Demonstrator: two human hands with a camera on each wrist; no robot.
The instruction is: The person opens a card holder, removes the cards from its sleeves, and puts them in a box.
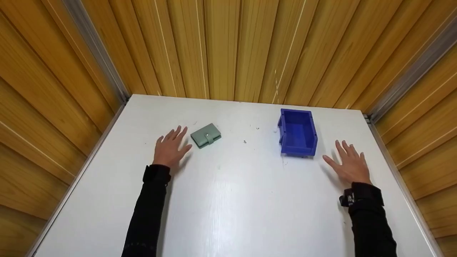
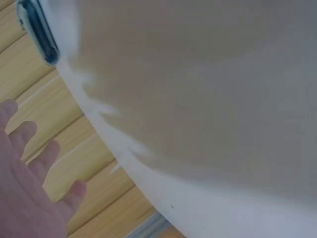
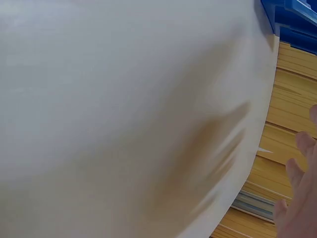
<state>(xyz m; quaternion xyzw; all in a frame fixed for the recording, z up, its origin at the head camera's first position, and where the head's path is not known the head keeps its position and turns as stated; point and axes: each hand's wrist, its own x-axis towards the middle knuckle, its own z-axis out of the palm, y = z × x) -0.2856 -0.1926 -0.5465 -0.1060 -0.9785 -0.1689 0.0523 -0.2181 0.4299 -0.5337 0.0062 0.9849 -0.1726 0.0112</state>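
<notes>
A green wallet (image 1: 206, 135) with a snap strap lies closed on the white table, left of centre. Just left of it is my left hand (image 1: 170, 147), fingers spread, holding nothing and apart from the wallet. On the right stands a blue plastic bin (image 1: 298, 132) whose inside looks bare. My right hand (image 1: 350, 165) is to the right of the bin and nearer to me, its fingers spread and holding nothing. In the left wrist view the wallet (image 2: 38, 30) shows at the top left corner. The right wrist view has part of the bin (image 3: 297, 20) at the top right.
The white table (image 1: 228, 200) is bounded by a wood-patterned back wall (image 1: 221, 50) and similar side walls. Grey metal posts (image 1: 96, 46) stand at the back corners. A few small dark specks dot the tabletop between wallet and bin.
</notes>
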